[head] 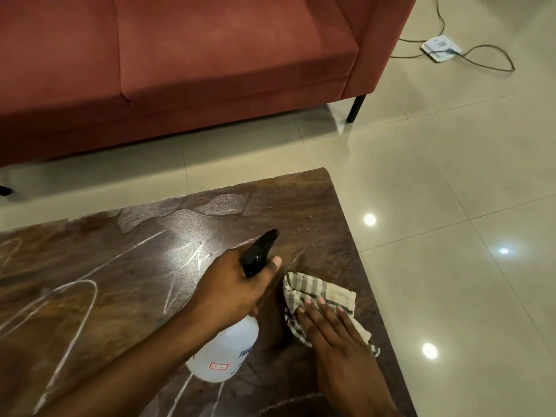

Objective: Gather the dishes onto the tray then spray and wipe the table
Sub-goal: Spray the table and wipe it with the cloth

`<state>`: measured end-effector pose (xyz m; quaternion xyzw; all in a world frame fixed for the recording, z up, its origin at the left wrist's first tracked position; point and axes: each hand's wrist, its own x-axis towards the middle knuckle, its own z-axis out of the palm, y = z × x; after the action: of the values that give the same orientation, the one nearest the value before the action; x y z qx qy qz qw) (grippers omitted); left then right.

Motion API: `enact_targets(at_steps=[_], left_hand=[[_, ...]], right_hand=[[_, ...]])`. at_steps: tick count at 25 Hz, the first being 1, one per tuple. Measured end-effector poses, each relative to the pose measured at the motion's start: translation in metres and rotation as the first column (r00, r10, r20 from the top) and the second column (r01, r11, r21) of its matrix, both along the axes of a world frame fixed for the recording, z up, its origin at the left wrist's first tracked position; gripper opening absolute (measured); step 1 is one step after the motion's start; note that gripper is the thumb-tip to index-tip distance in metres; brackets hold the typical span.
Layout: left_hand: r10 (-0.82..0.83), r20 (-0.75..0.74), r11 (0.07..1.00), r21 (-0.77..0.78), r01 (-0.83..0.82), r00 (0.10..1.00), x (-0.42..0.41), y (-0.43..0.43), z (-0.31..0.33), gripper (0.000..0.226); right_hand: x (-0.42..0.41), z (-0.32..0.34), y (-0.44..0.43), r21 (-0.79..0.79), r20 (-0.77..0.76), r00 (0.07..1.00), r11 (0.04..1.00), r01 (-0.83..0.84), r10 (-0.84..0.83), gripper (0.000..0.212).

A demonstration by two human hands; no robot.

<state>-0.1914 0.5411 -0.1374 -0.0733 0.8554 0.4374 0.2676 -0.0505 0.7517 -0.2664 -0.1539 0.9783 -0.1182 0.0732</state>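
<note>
A person's left hand point(231, 284) grips a spray bottle point(224, 353) above the table point(90, 296). The right hand point(328, 326) presses a cloth point(319, 291) down, fingers flat.

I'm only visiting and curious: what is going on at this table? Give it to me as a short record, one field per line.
Left hand: grips the neck of a spray bottle, nozzle aimed across the table
Right hand: flat on a checked cloth near the table's right edge
Table surface: wet patch near the far edge, pale streaks elsewhere
Dishes and tray: none in view
Stage: spraying and wiping
Surroundings: red sofa, power strip on the tiled floor
</note>
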Motion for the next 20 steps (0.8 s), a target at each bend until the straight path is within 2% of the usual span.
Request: enact_targets(at_steps=[2, 4, 7, 9, 10, 11, 12, 13, 14, 15, 16, 17, 18, 19, 20], left_hand=[[0.039, 0.011, 0.999, 0.026, -0.039, 0.999, 0.005, -0.01, 0.0, 0.018], [0.067, 0.036, 0.994, 0.086, -0.07, 0.997, 0.009, -0.021, -0.001, 0.023], [0.06, 0.061, 0.989, 0.133, -0.068, 0.996, 0.015, -0.025, -0.001, 0.03], [0.095, 0.07, 0.985, 0.138, -0.104, 0.993, 0.017, -0.027, 0.001, 0.039], [0.124, 0.084, 0.98, 0.144, -0.135, 0.989, 0.017, -0.027, 0.002, 0.039], [0.152, 0.103, 0.974, 0.156, -0.167, 0.983, 0.016, -0.026, 0.005, 0.037], [0.171, 0.112, 0.969, 0.162, -0.188, 0.979, 0.014, -0.024, 0.008, 0.035], [0.175, 0.111, 0.969, 0.159, -0.191, 0.978, 0.013, -0.023, 0.01, 0.032], [0.171, 0.104, 0.97, 0.155, -0.186, 0.98, 0.013, -0.022, 0.011, 0.029], [0.164, 0.093, 0.973, 0.15, -0.176, 0.982, 0.013, -0.023, 0.01, 0.027], [0.149, 0.086, 0.975, 0.154, -0.161, 0.985, 0.013, -0.025, 0.01, 0.028], [0.137, 0.085, 0.974, 0.172, -0.15, 0.987, 0.013, -0.028, 0.01, 0.033], [0.134, 0.088, 0.97, 0.19, -0.149, 0.987, 0.013, -0.031, 0.01, 0.038], [0.14, 0.084, 0.969, 0.195, -0.154, 0.986, 0.012, -0.035, 0.009, 0.038], [0.149, 0.075, 0.968, 0.191, -0.161, 0.986, 0.013, -0.038, 0.008, 0.034]], right_hand=[[-0.024, 0.0, 0.016, -0.027, -0.003, 1.0, 0.999, 0.02, -0.02, 0.077], [-0.076, 0.004, 0.023, -0.077, 0.004, 0.989, 0.986, 0.147, -0.147, 0.071], [-0.187, 0.013, 0.016, -0.148, 0.131, 0.918, 0.908, 0.391, -0.374, 0.066], [-0.23, 0.015, -0.009, -0.147, 0.144, 0.899, 0.889, 0.433, -0.414, 0.068], [-0.228, 0.015, -0.025, -0.15, 0.163, 0.924, 0.917, 0.371, -0.347, 0.072], [-0.212, 0.017, -0.038, -0.196, 0.192, 0.966, 0.957, 0.212, -0.174, 0.078], [-0.19, 0.022, -0.047, -0.253, 0.231, 0.969, 0.967, -0.028, 0.089, 0.082], [-0.172, 0.026, -0.046, -0.29, 0.244, 0.913, 0.923, -0.254, 0.328, 0.082], [-0.171, 0.024, -0.037, -0.282, 0.212, 0.857, 0.869, -0.407, 0.471, 0.078], [-0.186, 0.02, -0.025, -0.254, 0.151, 0.86, 0.86, -0.443, 0.488, 0.072], [-0.21, 0.016, -0.015, -0.218, 0.117, 0.926, 0.919, -0.329, 0.36, 0.067], [-0.238, 0.012, -0.003, -0.193, 0.105, 0.986, 0.975, -0.106, 0.128, 0.064], [-0.262, 0.013, 0.005, -0.181, 0.114, 0.988, 0.976, 0.12, -0.101, 0.063], [-0.275, 0.016, 0.005, -0.16, 0.12, 0.966, 0.956, 0.246, -0.228, 0.064], [-0.274, 0.015, -0.002, -0.158, 0.117, 0.966, 0.956, 0.248, -0.231, 0.064]])
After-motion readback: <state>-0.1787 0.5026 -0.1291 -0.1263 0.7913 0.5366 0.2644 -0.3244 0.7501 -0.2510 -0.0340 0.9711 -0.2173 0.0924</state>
